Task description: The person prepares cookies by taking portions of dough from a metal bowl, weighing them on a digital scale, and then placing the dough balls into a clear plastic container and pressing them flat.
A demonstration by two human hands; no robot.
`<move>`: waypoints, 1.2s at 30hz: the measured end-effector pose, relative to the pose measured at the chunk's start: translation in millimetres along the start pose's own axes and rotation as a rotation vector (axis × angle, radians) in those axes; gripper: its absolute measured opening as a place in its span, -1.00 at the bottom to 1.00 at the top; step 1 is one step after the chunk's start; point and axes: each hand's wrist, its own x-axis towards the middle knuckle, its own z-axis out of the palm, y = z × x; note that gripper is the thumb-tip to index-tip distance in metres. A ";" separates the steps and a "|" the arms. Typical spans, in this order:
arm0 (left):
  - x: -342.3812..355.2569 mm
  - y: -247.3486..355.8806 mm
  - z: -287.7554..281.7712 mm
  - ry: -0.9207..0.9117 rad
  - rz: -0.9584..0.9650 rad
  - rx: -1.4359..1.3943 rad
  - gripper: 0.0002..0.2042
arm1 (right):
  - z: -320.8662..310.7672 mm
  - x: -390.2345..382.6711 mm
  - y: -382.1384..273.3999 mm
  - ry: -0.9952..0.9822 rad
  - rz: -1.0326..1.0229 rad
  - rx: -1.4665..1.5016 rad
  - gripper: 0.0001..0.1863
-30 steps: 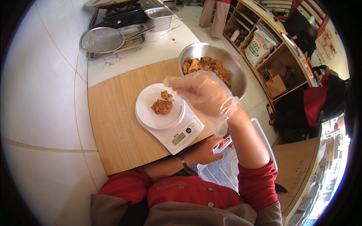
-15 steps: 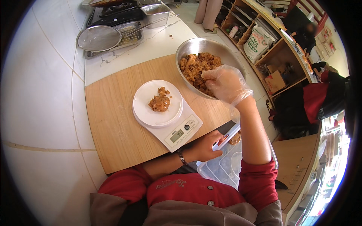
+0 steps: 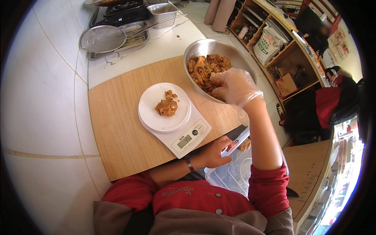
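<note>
My right hand (image 3: pixel 234 87), in a clear plastic glove, reaches into a steel bowl (image 3: pixel 243 62) of brown seasoned meat (image 3: pixel 208 63), fingers curled in the food; what they hold is unclear. A white digital scale (image 3: pixel 189 140) rests on a wooden board (image 3: pixel 113 133), its round plate (image 3: pixel 152 100) carrying a large meat lump (image 3: pixel 166 108) and a smaller bit. My left hand (image 3: pixel 216 153), bare, grips the rim of a translucent plastic container (image 3: pixel 229 176) below the board's front edge. A brown piece (image 3: pixel 244 145) lies inside that container.
On the white counter (image 3: pixel 180 37) behind stand a mesh strainer (image 3: pixel 100 39), trays (image 3: pixel 137 31), a steel pan (image 3: pixel 161 15) and black stove (image 3: pixel 113 17). Tiled wall (image 3: pixel 47 98) borders the left. Right are wooden shelves (image 3: pixel 291 74) with a sack (image 3: pixel 268 45), and people (image 3: pixel 327 105).
My gloved right hand has moved from above the scale's plate back and rightward into the steel bowl. My left hand remains at the container's rim.
</note>
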 end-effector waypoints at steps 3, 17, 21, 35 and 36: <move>1.5 -0.6 1.9 -0.005 0.022 -0.007 -0.57 | 11.2 3.2 9.5 -0.032 0.006 -0.020 -0.78; 1.3 -1.9 1.6 0.002 0.013 0.005 -0.70 | 20.5 8.4 22.0 0.201 0.133 0.047 -0.78; 1.9 0.6 0.8 0.004 0.007 -0.008 -0.74 | 14.8 11.7 29.4 0.193 0.310 0.571 -0.77; 1.6 -0.1 0.5 0.013 0.031 -0.038 -0.71 | 7.8 4.5 -58.8 0.204 -0.335 0.668 -0.85; 1.6 2.5 -0.2 0.015 0.031 -0.037 -0.71 | 9.6 2.9 -62.7 0.221 -0.316 0.619 -0.86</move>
